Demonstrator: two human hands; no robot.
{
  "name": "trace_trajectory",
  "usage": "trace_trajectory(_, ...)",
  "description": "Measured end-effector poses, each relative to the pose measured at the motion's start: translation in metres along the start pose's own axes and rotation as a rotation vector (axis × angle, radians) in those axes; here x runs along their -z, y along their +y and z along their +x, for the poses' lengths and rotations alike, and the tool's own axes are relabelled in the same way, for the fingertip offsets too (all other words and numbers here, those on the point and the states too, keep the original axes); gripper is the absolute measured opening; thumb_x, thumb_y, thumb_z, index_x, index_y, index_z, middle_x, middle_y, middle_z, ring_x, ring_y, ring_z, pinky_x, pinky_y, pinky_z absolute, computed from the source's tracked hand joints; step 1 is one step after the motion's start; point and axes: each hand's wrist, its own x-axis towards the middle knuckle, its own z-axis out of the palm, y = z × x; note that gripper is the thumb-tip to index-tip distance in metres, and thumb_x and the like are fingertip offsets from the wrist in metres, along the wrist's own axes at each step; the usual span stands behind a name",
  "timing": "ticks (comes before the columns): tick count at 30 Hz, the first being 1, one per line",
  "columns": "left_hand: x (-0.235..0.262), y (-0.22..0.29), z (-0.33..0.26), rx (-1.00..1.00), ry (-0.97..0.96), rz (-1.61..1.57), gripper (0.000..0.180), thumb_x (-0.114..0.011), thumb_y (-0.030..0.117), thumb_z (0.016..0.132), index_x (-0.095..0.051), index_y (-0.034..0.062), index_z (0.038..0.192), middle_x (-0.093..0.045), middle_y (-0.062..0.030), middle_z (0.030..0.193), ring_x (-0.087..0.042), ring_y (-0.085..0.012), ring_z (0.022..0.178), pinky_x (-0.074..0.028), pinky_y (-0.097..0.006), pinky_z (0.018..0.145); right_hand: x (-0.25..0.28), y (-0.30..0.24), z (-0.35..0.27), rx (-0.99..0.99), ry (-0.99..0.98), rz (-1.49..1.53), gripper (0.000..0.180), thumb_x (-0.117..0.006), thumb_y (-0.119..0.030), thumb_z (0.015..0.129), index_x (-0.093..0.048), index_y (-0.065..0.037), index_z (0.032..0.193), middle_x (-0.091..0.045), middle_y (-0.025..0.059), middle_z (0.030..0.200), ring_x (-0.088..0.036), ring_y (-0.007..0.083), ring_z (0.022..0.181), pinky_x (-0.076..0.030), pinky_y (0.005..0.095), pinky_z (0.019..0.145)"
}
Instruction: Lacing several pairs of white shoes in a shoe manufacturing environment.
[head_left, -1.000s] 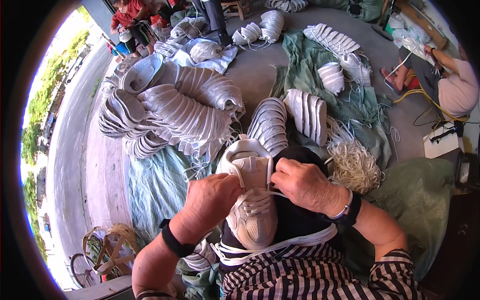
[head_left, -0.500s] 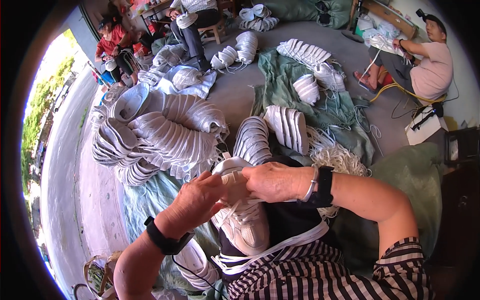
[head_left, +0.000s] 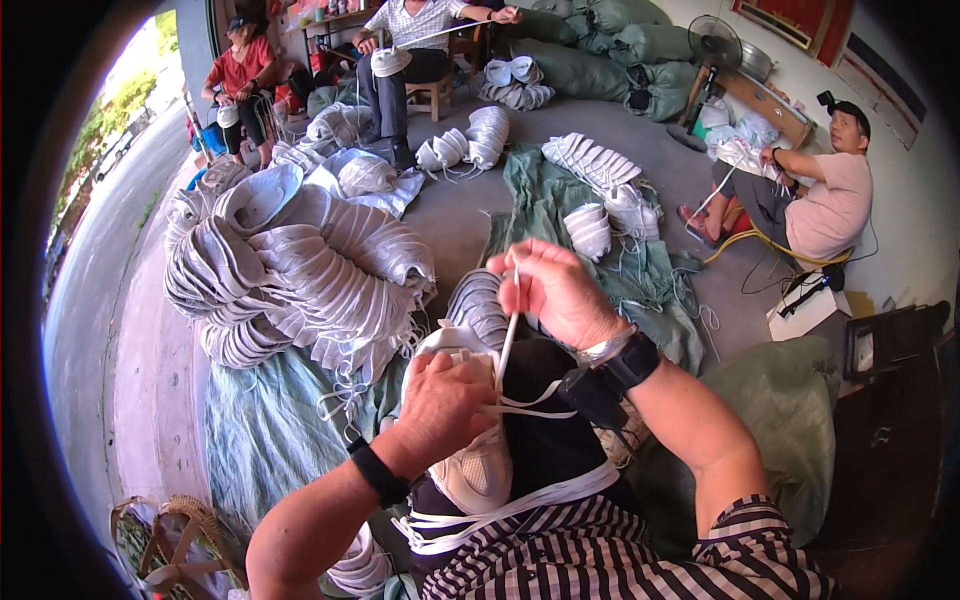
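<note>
A cream shoe upper with a mesh toe rests on my dark-clad lap, its toe toward me. My left hand is closed over its top, hiding most of the eyelets. Raised above and to the right of the shoe, my right hand pinches a white shoelace pulled taut up from the upper. Another loose lace length trails right from the shoe. Across my lap lies a bundle of white laces.
A large heap of nested white uppers is at left, on green sheeting. More stacks stand ahead. Several co-workers sit around, one at right. A fan stands behind. A woven bag is at lower left.
My right hand has lifted up and away from the shoe, drawing the lace out straight. My left hand has shifted onto the shoe's top. A co-worker at the back has stretched out an arm.
</note>
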Motion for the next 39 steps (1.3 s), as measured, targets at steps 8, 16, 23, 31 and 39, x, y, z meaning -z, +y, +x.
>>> trace_trajectory(8, -0.015, -0.007, -0.004, -0.017, 0.059, -0.102, 0.009, -0.069, 0.030, 0.067, -0.069, 0.0209, 0.067, -0.060, 0.0011, 0.077, -0.051, -0.0259, 0.089, -0.033, -0.042, 0.089, -0.009, 0.012, -0.050, -0.501, -0.407, -1.308, 0.023, -0.050, -0.024, 0.094, -0.054, -0.002, 0.096, -0.058, 0.0057, 0.063, -0.059, 0.0156, 0.053, -0.045, 0.0313, 0.051)
trace_trajectory(16, -0.009, 0.011, 0.001, 0.173, 0.003, -0.028, 0.020, -0.069, 0.037, 0.069, -0.070, 0.0170, 0.070, -0.063, -0.0016, 0.083, -0.051, -0.0271, 0.087, -0.032, -0.043, 0.088, -0.057, -0.118, -0.055, 0.046, -0.403, 0.149, 0.043, -0.061, -0.021, 0.089, -0.046, -0.006, 0.126, -0.047, -0.0052, 0.073, -0.038, 0.0000, 0.051, -0.033, 0.0148, 0.045)
trace_trajectory(23, -0.005, -0.014, 0.003, 0.094, 0.128, 0.007, 0.016, -0.068, 0.024, 0.072, -0.069, 0.0142, 0.084, -0.062, -0.0045, 0.094, -0.055, -0.0271, 0.092, -0.042, -0.042, 0.085, -0.007, -0.178, -0.100, 0.403, -0.175, 0.017, 0.032, -0.048, -0.019, 0.097, -0.048, -0.002, 0.124, -0.040, -0.0028, 0.054, -0.031, 0.0023, 0.040, -0.024, 0.0181, 0.041)
trace_trajectory(31, 0.037, -0.040, -0.020, -0.040, -0.101, -0.176, 0.030, -0.076, 0.004, 0.067, -0.064, 0.0090, 0.094, -0.059, -0.0069, 0.102, -0.056, -0.0271, 0.101, -0.051, -0.037, 0.086, 0.049, -0.053, -0.064, 0.284, 0.147, -1.544, 0.014, -0.059, -0.014, 0.087, -0.065, -0.006, 0.096, -0.065, 0.0090, 0.069, -0.063, 0.0155, 0.059, -0.048, 0.0311, 0.056)
trace_trajectory(39, 0.036, -0.042, -0.033, -0.064, 0.009, -0.180, 0.026, -0.075, 0.010, 0.067, -0.064, 0.0119, 0.090, -0.057, -0.0044, 0.095, -0.056, -0.0239, 0.094, -0.055, -0.034, 0.075, -0.032, 0.055, -0.042, 0.211, -0.348, -1.289, 0.012, -0.063, -0.016, 0.079, -0.066, -0.009, 0.088, -0.066, 0.0139, 0.077, -0.065, 0.0332, 0.074, -0.051, 0.0396, 0.065)
